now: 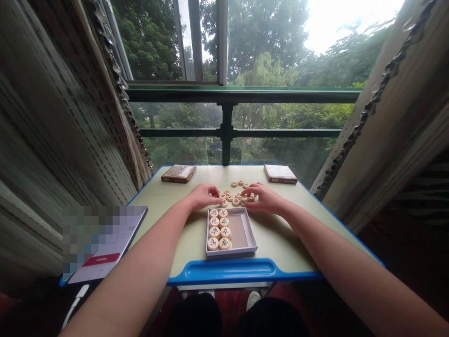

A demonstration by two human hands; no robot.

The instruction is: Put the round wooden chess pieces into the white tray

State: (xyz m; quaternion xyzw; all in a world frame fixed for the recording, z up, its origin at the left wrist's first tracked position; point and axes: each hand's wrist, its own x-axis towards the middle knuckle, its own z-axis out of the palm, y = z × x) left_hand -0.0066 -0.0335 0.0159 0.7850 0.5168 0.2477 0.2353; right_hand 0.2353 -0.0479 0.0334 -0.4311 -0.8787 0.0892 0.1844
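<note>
Round wooden Chinese chess pieces [229, 197] with dark characters lie loosely grouped on the table, beyond a shallow white box [249, 230]. The box's left part holds two columns of these pieces [214, 232]; its right part shows bare bottom. At the left edge of the loose group is my left hand [202, 195], fingers bent and thumb apart from them, close to a piece [223, 203]. My right hand [264, 198] reaches over the right side of the group. Its fingers and thumb are spread around pieces there, partly hiding them.
The pale table [280, 248] has a blue rim with a molded groove [229, 270] in front. Two flat boxes, one at back left [178, 173] and one at back right [280, 173], lie near the window. A tablet-like screen [108, 248] with a white cable [75, 302] stands left.
</note>
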